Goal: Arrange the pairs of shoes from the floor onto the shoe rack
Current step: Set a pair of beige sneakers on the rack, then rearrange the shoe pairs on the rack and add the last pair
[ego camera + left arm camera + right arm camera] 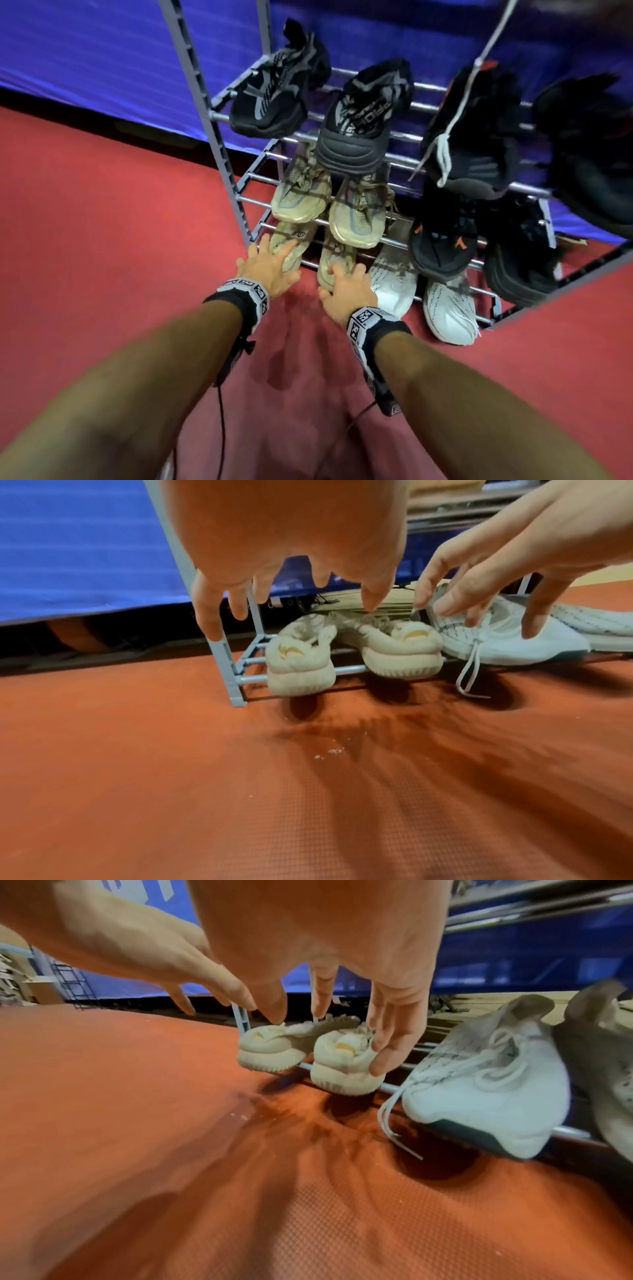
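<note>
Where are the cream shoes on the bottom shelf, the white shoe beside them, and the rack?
cream shoes [301, 658]: left wrist view, left shoe's heel.
white shoe [486, 1085]: right wrist view, upper.
rack [191, 68]: head view, left post.

Head view steeply down onto shoe rack [239, 192], wrist views low, near floor, sharing bottom shelf

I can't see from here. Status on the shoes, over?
Left hand and right hand open. Cream pair on bottom rack. White shoe close beside.
</note>
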Demonstrator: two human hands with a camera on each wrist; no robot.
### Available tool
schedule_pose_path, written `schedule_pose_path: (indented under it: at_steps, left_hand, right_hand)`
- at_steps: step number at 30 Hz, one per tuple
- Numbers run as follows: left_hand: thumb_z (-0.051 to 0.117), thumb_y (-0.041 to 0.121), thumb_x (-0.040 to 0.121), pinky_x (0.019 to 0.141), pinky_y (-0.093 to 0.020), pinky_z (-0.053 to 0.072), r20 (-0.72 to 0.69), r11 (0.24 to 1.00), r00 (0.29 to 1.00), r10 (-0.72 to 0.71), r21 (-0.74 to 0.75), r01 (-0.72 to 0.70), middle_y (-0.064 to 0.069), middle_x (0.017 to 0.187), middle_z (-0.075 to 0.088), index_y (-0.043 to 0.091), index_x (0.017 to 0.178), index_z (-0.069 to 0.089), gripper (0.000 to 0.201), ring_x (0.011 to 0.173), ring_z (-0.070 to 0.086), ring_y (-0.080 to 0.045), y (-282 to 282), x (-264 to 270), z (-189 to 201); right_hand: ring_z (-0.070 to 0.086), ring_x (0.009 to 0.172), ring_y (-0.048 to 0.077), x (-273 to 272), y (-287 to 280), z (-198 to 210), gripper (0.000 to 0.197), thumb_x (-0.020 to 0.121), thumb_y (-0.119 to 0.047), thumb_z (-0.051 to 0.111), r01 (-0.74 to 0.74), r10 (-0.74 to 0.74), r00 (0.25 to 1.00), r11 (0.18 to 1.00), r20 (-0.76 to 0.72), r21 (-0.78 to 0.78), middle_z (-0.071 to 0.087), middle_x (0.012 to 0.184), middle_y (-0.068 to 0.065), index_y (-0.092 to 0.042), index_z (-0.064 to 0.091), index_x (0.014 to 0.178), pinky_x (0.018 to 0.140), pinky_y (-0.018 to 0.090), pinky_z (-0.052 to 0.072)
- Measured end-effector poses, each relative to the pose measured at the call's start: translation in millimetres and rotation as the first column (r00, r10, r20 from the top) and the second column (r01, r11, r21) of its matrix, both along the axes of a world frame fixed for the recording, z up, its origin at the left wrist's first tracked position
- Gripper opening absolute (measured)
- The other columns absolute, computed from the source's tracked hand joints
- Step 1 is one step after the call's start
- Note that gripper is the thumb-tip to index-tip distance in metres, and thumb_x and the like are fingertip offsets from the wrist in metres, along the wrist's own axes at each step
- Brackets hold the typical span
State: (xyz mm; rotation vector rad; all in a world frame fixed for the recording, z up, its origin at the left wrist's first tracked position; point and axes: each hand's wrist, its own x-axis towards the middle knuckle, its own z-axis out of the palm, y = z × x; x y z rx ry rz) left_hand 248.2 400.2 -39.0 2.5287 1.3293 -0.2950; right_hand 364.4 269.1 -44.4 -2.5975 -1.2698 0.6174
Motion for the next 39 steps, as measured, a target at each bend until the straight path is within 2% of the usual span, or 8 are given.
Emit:
schedule_pose_path:
  at_steps: [6, 11, 16, 20, 25, 30, 34, 39]
  left_hand:
    - [0.050, 0.061, 0.087, 0.107, -0.057, 0.029, 0.027, 0.996, 0.997, 0.070, 0.061, -0.071, -0.011, 0.160, 0.010, 0.047, 0.149, 0.018, 0.071, 0.143, 0.018, -0.035, -40.7, -22.9, 77.7]
    - [0.057, 0.054, 0.085, 0.108, -0.057, 0.031, 0.145, 0.986, 0.977, 0.155, 0.041, -0.163, -0.010, 0.160, 0.013, 0.047, 0.148, 0.023, 0.073, 0.142, 0.019, -0.035, -56.8, -24.4, 125.7]
    - [0.059, 0.057, 0.082, 0.108, -0.055, 0.032, 0.277, 0.988, 0.953, 0.123, 0.055, -0.143, -0.009, 0.158, 0.017, 0.046, 0.147, 0.028, 0.073, 0.141, 0.022, -0.034, -60.4, -25.7, 162.1]
    - [0.063, 0.055, 0.079, 0.108, -0.055, 0.032, 0.382, 0.993, 0.921, 0.073, 0.058, -0.103, -0.009, 0.157, 0.020, 0.042, 0.146, 0.029, 0.077, 0.142, 0.022, -0.032, -52.8, -29.1, 211.0]
    - [0.070, 0.053, 0.076, 0.100, -0.052, 0.040, 0.567, 0.988, 0.822, 0.049, 0.091, -0.122, -0.010, 0.136, 0.039, 0.028, 0.129, 0.041, 0.065, 0.126, 0.039, -0.033, -46.8, -34.4, 281.9]
    - [0.073, 0.051, 0.075, 0.094, -0.054, 0.044, 0.718, 0.984, 0.696, 0.019, 0.111, -0.141, -0.009, 0.130, 0.038, 0.022, 0.125, 0.036, 0.068, 0.120, 0.043, -0.033, -34.5, -44.1, 338.2]
    - [0.068, 0.056, 0.078, 0.100, -0.058, 0.039, 0.690, 0.981, 0.722, -0.054, 0.171, -0.089, -0.013, 0.148, 0.027, 0.032, 0.141, 0.027, 0.079, 0.132, 0.035, -0.036, -20.0, -48.3, 367.9]
    - [0.059, 0.059, 0.084, 0.109, -0.056, 0.027, 0.563, 0.977, 0.814, -0.143, 0.213, 0.024, -0.014, 0.158, 0.016, 0.040, 0.147, 0.026, 0.073, 0.142, 0.021, -0.036, -10.8, -43.6, 384.3]
  right_hand:
    - [0.036, 0.122, 0.033, -6.3, -31.6, 41.0, 0.060, 0.088, -0.051, 0.053, -0.070, 0.070, 0.997, 0.997, -0.023, 0.016, 0.031, 0.131, 0.010, -0.026, 0.034, 0.139, 0.088, 0.042, 0.045]
    - [0.031, 0.126, 0.031, -6.1, -50.5, 86.3, 0.062, 0.082, -0.050, 0.057, -0.034, 0.040, 0.996, 0.997, -0.075, 0.075, 0.027, 0.137, 0.007, -0.033, 0.036, 0.138, 0.094, 0.044, 0.045]
    - [0.030, 0.129, 0.034, -10.0, -63.4, 129.8, 0.061, 0.084, -0.046, 0.058, -0.027, 0.028, 1.000, 0.998, -0.007, 0.057, 0.027, 0.140, 0.009, -0.034, 0.036, 0.139, 0.099, 0.046, 0.042]
    - [0.030, 0.130, 0.034, -19.2, -64.2, 183.8, 0.058, 0.085, -0.045, 0.058, -0.053, 0.049, 0.998, 0.994, 0.047, 0.094, 0.028, 0.140, 0.007, -0.035, 0.036, 0.138, 0.099, 0.050, 0.042]
    - [0.035, 0.126, 0.030, -26.6, -67.3, 259.9, 0.055, 0.086, -0.043, 0.056, -0.053, 0.028, 0.988, 0.985, 0.149, 0.165, 0.038, 0.133, 0.005, -0.033, 0.039, 0.137, 0.098, 0.050, 0.042]
    - [0.045, 0.120, 0.028, -27.4, -75.4, 323.2, 0.044, 0.088, -0.044, 0.055, -0.020, -0.039, 0.963, 0.976, 0.268, 0.215, 0.049, 0.124, 0.005, -0.027, 0.049, 0.128, 0.095, 0.042, 0.045]
    - [0.048, 0.118, 0.027, -22.5, -82.2, 361.6, 0.040, 0.087, -0.044, 0.056, 0.062, -0.158, 0.927, 0.959, 0.339, 0.278, 0.052, 0.120, 0.004, -0.026, 0.053, 0.122, 0.095, 0.041, 0.046]
    - [0.043, 0.126, 0.028, -15.6, -81.1, 393.0, 0.055, 0.083, -0.046, 0.061, 0.141, -0.265, 0.904, 0.926, 0.335, 0.351, 0.045, 0.133, 0.005, -0.027, 0.046, 0.133, 0.101, 0.045, 0.043]
